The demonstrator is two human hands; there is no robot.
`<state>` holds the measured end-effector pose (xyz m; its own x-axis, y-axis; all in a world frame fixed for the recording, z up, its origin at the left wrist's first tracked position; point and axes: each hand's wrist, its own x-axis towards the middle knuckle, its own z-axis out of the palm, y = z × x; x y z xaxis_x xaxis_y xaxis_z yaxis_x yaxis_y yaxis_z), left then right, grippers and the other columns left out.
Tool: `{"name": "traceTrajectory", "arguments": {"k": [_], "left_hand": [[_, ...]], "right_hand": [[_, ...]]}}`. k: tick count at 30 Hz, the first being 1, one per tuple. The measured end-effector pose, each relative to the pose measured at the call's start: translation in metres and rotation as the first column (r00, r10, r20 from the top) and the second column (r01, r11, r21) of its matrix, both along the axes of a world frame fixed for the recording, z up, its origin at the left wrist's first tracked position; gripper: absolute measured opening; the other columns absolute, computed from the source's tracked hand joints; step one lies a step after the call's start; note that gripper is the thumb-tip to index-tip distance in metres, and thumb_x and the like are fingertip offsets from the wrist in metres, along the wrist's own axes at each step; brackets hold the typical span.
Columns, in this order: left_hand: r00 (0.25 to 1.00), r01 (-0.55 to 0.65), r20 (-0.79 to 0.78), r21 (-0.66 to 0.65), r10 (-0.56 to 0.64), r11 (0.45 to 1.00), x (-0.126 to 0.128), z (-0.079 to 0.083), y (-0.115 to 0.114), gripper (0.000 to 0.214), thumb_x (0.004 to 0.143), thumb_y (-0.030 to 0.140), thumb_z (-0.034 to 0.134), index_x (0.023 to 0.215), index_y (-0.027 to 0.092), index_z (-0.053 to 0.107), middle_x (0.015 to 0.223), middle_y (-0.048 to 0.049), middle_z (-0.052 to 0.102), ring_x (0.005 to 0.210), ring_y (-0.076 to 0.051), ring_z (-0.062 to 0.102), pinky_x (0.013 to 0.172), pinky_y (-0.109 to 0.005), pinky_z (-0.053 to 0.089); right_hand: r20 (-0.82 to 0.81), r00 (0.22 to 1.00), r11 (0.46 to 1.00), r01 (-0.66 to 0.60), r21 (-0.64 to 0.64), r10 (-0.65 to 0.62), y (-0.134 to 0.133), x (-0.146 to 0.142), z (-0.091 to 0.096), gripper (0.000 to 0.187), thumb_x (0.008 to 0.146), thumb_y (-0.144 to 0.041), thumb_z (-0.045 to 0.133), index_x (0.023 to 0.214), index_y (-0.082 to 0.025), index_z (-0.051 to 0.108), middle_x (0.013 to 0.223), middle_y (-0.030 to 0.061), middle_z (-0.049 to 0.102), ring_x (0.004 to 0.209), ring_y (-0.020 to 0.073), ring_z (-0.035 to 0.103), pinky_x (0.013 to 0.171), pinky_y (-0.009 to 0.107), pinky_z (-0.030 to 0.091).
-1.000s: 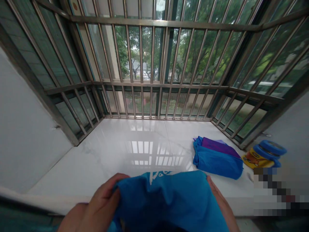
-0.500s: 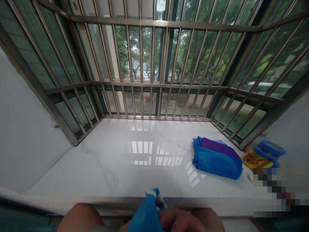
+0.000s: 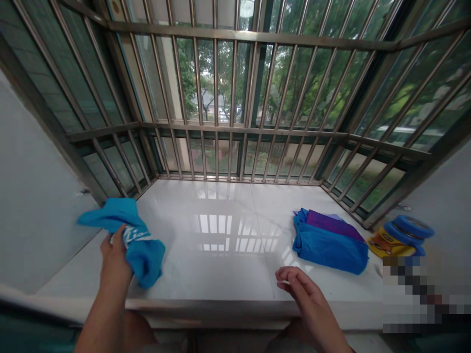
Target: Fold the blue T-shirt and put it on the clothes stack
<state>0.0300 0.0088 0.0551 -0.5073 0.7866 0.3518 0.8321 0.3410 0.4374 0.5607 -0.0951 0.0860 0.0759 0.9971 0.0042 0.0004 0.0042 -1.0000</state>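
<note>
now | left hand [image 3: 115,264] holds 1 blue cloth [image 3: 145,260] | right hand [image 3: 305,294] open

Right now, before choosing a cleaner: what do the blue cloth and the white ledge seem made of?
The blue cloth looks like matte fabric, perhaps cotton, since it bunches in the left hand. The white ledge looks like polished tile or stone: glossy, mirroring the window bars.

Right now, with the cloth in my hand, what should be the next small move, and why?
Probably lay the bunched blue cloth flat on the white sill. The left hand grips it crumpled, while the right hand is empty and close to the sill, so it could smooth the cloth beside the folded blue cloth.
</note>
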Motion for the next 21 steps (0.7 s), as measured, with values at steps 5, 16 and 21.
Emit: {"name": "traceTrajectory", "arguments": {"k": [5, 16, 21], "left_hand": [[0.985, 0.068, -0.135, -0.286, -0.110, 0.956, 0.026, -0.082, -0.006, 0.053, 0.106, 0.031, 0.046, 0.152, 0.008, 0.059, 0.151, -0.0281, 0.060, 0.145, -0.041, 0.058, 0.116, -0.055, 0.050], [0.939, 0.115, -0.300, -0.181, -0.166, 0.977, 0.070, -0.124, -0.029, 0.065, 0.111, 0.051, 0.033, 0.141, 0.008, 0.071, 0.154, -0.0286, 0.061, 0.145, -0.040, 0.056, 0.122, -0.058, 0.040], [0.935, 0.115, -0.311, -0.182, -0.168, 0.977, 0.071, -0.122, -0.030, 0.065, 0.111, 0.050, 0.031, 0.141, 0.008, 0.071, 0.154, -0.0283, 0.062, 0.144, -0.040, 0.057, 0.123, -0.059, 0.040]], "right_hand": [[0.551, 0.812, 0.977, 0.107, 0.183, -0.192, 0.038, 0.054, -0.037, 0.055, 0.098, -0.073, 0.059, 0.107, -0.023, 0.078, 0.119, 0.0129, 0.076, 0.116, 0.0317, 0.070, 0.106, 0.048, 0.059], [0.940, 0.041, 0.846, 0.451, 0.284, -0.338, 0.103, 0.127, -0.130, 0.091, 0.104, -0.065, 0.041, 0.168, 0.000, 0.036, 0.171, 0.0354, 0.032, 0.150, 0.0600, 0.041, 0.114, 0.073, 0.043], [0.947, -0.004, 0.855, 0.429, 0.291, -0.320, 0.098, 0.127, -0.127, 0.059, 0.111, -0.042, 0.029, 0.137, -0.003, 0.065, 0.157, 0.0348, 0.051, 0.138, 0.0517, 0.055, 0.102, 0.063, 0.053]]}}
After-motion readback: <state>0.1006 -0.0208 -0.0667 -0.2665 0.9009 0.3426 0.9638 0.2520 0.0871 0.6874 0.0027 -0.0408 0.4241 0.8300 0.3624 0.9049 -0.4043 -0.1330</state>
